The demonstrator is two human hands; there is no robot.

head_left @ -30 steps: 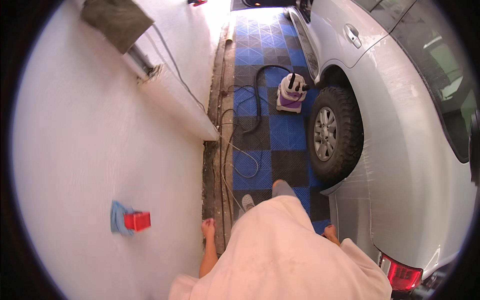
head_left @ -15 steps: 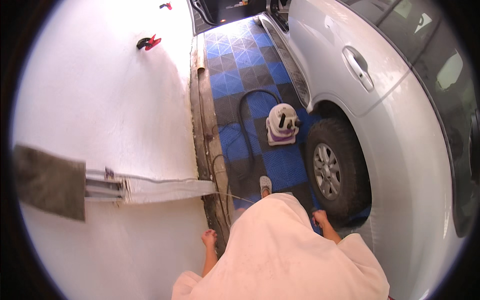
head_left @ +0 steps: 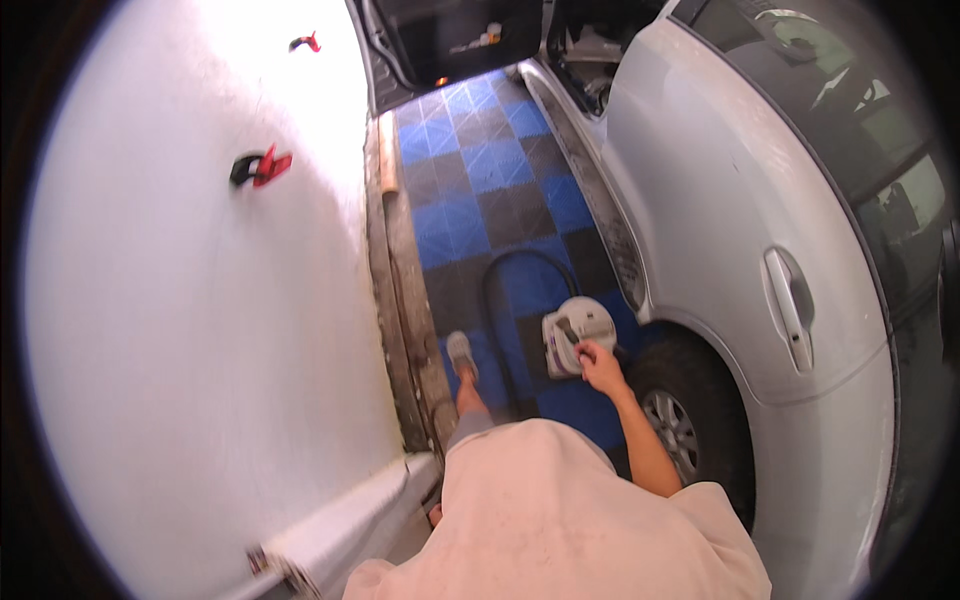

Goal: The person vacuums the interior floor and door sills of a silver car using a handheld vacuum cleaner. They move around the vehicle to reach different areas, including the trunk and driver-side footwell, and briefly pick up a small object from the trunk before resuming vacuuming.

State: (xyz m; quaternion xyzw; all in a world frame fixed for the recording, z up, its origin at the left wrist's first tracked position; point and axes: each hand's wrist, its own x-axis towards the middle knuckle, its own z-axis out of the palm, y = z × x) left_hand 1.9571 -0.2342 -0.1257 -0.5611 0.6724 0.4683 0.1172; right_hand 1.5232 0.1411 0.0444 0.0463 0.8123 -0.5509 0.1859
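Observation:
My right hand (head_left: pixel 600 367) reaches forward over the white and purple vacuum cleaner (head_left: pixel 585 325) on the floor. Its fingers are closed, and a short dark piece (head_left: pixel 568 330) shows at their tips. I cannot tell whether this piece is the vacuum's top handle or a separate thing in the hand. From the vacuum a black hose (head_left: pixel 490 290) curves back and to the left over the tiles. Only a sliver of my left hand (head_left: pixel 435 515) shows beside my shirt, low on the left near the wall's foot; its fingers are hidden.
A silver car (head_left: pixel 720 210) stands along the right, its rear wheel (head_left: pixel 672 435) beside my right arm. Ahead, an opened car door (head_left: pixel 450 45) crosses the passage. The white wall (head_left: pixel 200 300) bears red and black clamps (head_left: pixel 262 168). Blue and black tiles (head_left: pixel 450 230) cover the floor.
I have stepped forward, closer to the vacuum and the opened door. My right hand has gone from beside the wheel to over the vacuum. My left hand has dropped mostly behind my shirt.

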